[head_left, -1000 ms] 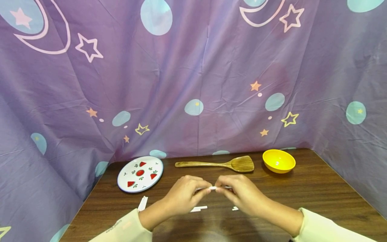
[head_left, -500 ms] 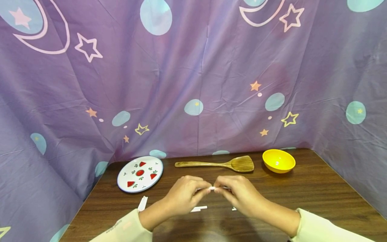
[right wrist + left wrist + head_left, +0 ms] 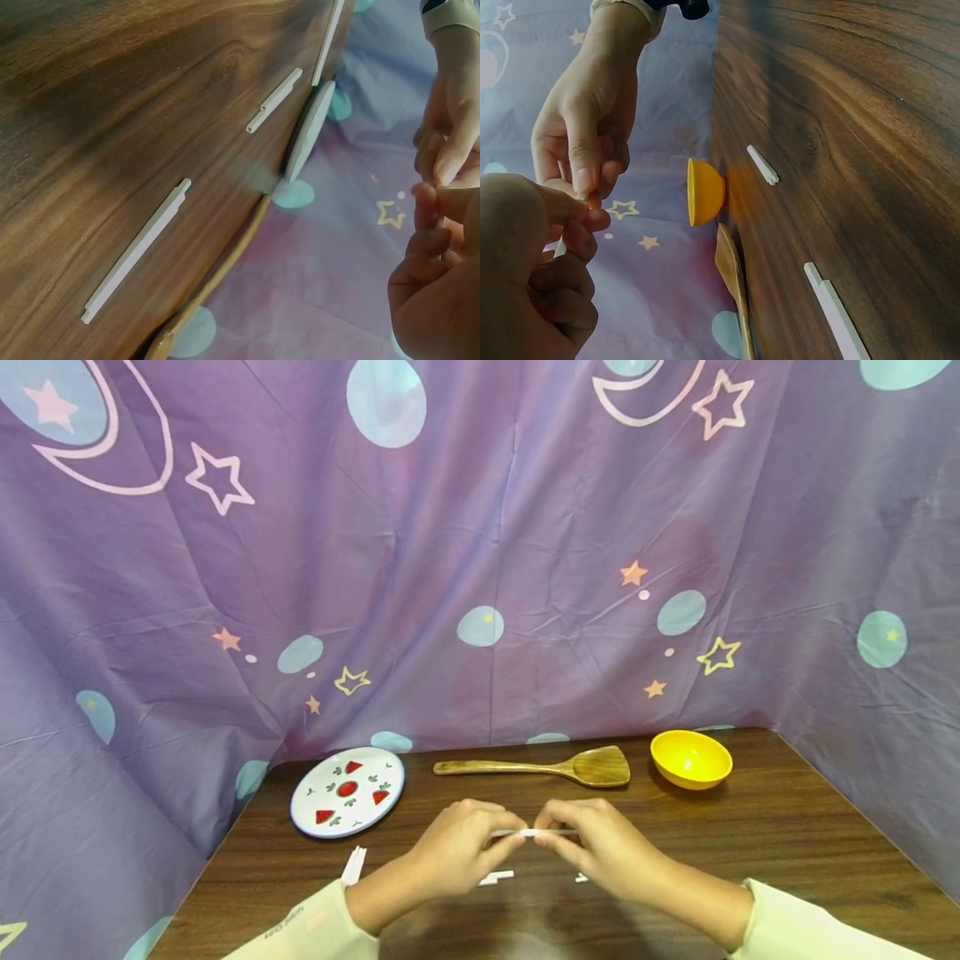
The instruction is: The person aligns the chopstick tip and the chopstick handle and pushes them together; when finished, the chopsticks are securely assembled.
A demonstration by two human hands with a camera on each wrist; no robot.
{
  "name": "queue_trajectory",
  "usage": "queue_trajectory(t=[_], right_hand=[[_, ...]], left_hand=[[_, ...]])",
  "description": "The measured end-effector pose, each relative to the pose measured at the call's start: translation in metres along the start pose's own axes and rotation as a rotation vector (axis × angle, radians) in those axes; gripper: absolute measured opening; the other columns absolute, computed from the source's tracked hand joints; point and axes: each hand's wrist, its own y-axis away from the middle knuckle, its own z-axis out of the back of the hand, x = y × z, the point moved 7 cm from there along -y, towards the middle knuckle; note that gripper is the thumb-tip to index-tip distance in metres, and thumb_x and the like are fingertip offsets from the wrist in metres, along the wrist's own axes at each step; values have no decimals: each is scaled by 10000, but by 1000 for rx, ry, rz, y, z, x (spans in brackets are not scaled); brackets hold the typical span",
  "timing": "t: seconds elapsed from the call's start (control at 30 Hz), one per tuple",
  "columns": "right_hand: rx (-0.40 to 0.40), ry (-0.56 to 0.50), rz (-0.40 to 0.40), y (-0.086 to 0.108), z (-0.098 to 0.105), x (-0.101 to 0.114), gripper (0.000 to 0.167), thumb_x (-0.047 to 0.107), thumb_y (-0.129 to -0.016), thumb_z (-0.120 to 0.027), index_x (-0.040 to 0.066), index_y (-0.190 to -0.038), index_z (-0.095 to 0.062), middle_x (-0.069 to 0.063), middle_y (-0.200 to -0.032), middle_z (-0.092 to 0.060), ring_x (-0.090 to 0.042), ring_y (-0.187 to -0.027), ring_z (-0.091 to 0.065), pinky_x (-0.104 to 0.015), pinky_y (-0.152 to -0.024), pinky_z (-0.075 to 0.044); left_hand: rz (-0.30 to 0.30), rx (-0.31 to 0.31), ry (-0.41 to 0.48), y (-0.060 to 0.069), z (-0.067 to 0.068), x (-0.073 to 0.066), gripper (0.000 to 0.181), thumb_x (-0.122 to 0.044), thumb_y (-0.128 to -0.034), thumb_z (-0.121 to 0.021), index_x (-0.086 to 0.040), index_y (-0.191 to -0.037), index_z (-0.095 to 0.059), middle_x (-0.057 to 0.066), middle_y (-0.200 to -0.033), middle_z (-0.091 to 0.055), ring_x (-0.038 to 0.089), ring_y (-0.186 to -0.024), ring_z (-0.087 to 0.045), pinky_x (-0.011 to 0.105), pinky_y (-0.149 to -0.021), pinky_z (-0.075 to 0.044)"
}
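Both hands meet above the table and pinch one thin white stick [image 3: 529,832] between thumbs and fingertips. My left hand [image 3: 467,847] holds it from the left side, and my right hand [image 3: 600,843] from the right, fingertips nearly touching. Parts of the stick lie hidden behind the fingers. Below the left hand, some short white sticks [image 3: 497,877] lie side by side on the table. Others, a small group of white sticks [image 3: 582,877], are partly covered by the right hand in the head view. A longer bundle of white sticks [image 3: 354,866] lies beside the left forearm.
On the brown wooden table [image 3: 795,852], a white plate with watermelon pictures [image 3: 360,810] stands at the back left. A wooden spatula [image 3: 525,767] lies behind the hands. Toward the back right is a yellow bowl [image 3: 692,762]. Purple curtain [image 3: 427,610] surrounds the table.
Both hands have come slightly down and nearer, still pinching the stick. More of its length shows on either side of the fingertips. Everything on the table has stayed put.
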Motion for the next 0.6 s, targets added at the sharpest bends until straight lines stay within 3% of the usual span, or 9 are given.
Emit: queue_trajectory(t=[0.2,0.3,0.47,0.53,0.6], right_hand=[[20,-53,-53,0,3,-8,27,176,-969,-723,167,-943,-727,114,-873,-714,13,-780,-614,-228,-682,-565],[17,-79,-132,1,8,-15,32,180,-961,-732,180,-929,-729,107,-877,-716,-5,-786,-614,-241,-686,-559],[12,-161,-297,3,14,-29,13,202,-962,-733,202,-949,-736,66,-902,-720,-48,-765,-603,-257,-678,-536],[3,-215,-355,3,15,-34,48,216,-961,-735,169,-968,-738,31,-908,-713,-75,-727,-603,-261,-652,-536],[-17,-282,-396,2,16,-38,86,190,-958,-738,113,-995,-725,-28,-895,-703,-97,-692,-604,-270,-628,-546]], left_hand=[[52,6,55,2,-3,6,200,-221,-1041,-615,-132,-1121,-775,-39,-1065,-770,63,-1010,-703,249,-905,-554],[87,0,98,3,-3,9,209,-192,-1043,-596,-108,-1124,-770,-28,-1081,-765,50,-1008,-685,258,-908,-554],[144,9,220,5,-4,14,219,-96,-1032,-571,-74,-1149,-755,-53,-924,-702,-12,-724,-558,191,-682,-511],[178,25,282,6,-6,16,221,-73,-1025,-571,-76,-1158,-748,-70,-833,-656,-18,-593,-467,175,-547,-435],[210,40,346,7,-8,18,210,-56,-1018,-581,-85,-1151,-742,-84,-768,-637,-19,-539,-445,169,-497,-400]])
